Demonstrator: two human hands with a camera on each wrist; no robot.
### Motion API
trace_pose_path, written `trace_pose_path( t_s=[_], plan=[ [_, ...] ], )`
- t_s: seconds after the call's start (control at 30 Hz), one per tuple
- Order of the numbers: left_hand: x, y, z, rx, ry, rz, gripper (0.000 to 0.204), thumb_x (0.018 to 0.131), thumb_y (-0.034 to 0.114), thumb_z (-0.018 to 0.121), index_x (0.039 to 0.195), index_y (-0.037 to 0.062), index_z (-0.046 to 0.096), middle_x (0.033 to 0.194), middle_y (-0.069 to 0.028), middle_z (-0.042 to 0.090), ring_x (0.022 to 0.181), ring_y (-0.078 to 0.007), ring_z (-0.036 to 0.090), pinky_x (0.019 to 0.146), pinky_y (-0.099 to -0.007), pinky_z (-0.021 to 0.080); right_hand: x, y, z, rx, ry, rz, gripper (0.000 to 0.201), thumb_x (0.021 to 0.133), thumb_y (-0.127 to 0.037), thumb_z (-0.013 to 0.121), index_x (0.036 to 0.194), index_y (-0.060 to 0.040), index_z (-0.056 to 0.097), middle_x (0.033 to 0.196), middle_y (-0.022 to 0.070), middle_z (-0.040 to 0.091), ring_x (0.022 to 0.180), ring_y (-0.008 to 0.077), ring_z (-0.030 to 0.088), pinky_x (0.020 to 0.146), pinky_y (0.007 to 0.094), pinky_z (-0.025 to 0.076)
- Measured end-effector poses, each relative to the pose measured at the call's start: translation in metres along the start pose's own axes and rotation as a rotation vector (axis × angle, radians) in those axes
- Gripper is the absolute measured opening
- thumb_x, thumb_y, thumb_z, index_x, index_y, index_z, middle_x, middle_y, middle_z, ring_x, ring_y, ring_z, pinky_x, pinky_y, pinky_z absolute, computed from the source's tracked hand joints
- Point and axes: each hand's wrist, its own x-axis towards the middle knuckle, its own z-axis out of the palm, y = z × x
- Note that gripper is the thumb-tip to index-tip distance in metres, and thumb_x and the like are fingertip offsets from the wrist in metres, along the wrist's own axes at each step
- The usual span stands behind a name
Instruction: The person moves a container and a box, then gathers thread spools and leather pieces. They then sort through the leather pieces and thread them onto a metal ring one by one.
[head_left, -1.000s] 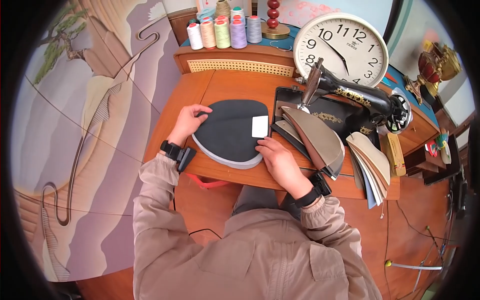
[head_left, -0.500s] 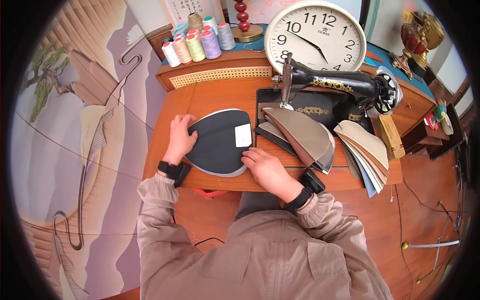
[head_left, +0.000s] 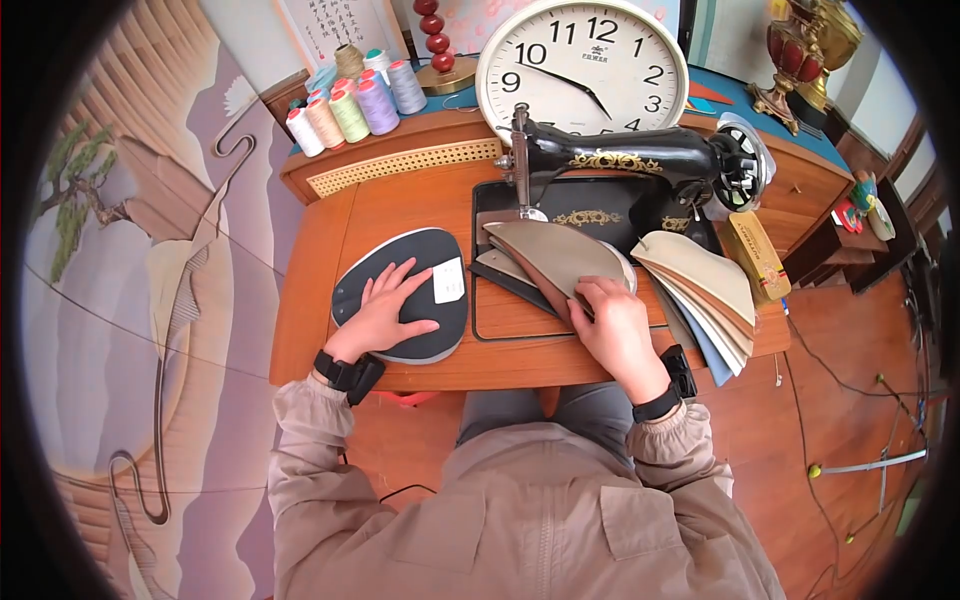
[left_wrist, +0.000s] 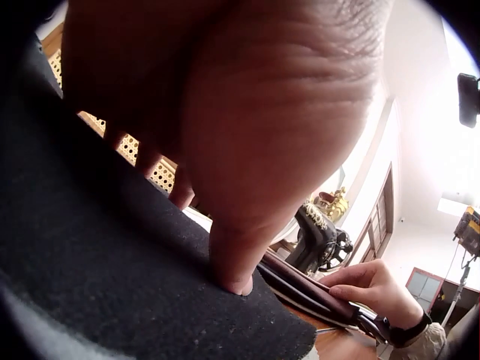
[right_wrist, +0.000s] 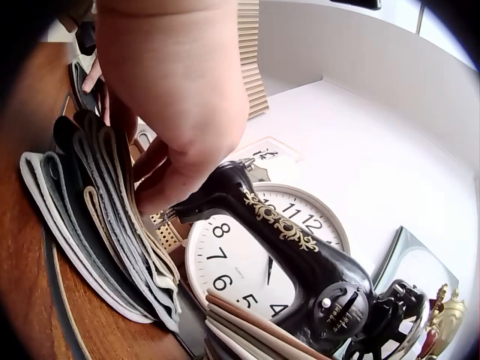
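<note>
A dark, rounded stack of pads (head_left: 452,318) with a pale edge lies on the table at the left, bearing a white label (head_left: 449,282). My left hand (head_left: 376,315) rests flat on top, fingers spread; up close its thumb (left_wrist: 234,262) presses the dark cloth. Right of it lies a fanned pile of folded brown, grey and black pieces (head_left: 550,252). My right hand (head_left: 618,335), fingers curled, grips the top edge of this pile. In the right wrist view the folded layers (right_wrist: 112,202) stand edge-on beneath the fingers.
A black sewing machine (head_left: 640,155) stands behind the pile, before a round clock (head_left: 560,95). Another fan of light pieces (head_left: 700,285) overhangs the front edge at right, beside a yellow box (head_left: 755,258). Thread cones (head_left: 350,115) line the back shelf.
My left hand has moved from the pad stack's left edge onto its top and spread out. My right hand has left the stack's right edge and moved right to the folded pile.
</note>
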Motion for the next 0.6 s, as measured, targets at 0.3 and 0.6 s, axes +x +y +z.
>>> trace_pose_path(
  t_s=[0.3,0.6],
  plan=[
    [0.007,0.049,0.006,-0.061,0.284,0.160,0.066,0.085,0.031,0.076,0.141,0.0088,0.049,0.148,-0.0164,0.044,0.139,-0.0333,0.039,0.116,-0.0468,0.028,-0.011,-0.002,-0.038,0.130,-0.011,-0.100,0.009,0.077,-0.007,0.071,0.076,-0.0039,0.062,0.078,0.0100,0.064,0.071,0.0301,0.063,0.064,0.0404,0.052],
    [0.026,0.094,0.030,-0.218,0.081,0.302,0.062,0.094,0.032,0.067,0.147,0.0087,0.043,0.154,-0.0168,0.035,0.142,-0.0350,0.034,0.117,-0.0424,0.030,-0.019,0.029,-0.018,0.000,0.060,0.173,0.034,0.084,-0.013,0.072,0.113,0.0031,0.063,0.107,0.0191,0.064,0.102,0.0367,0.058,0.086,0.0436,0.050]
  ],
)
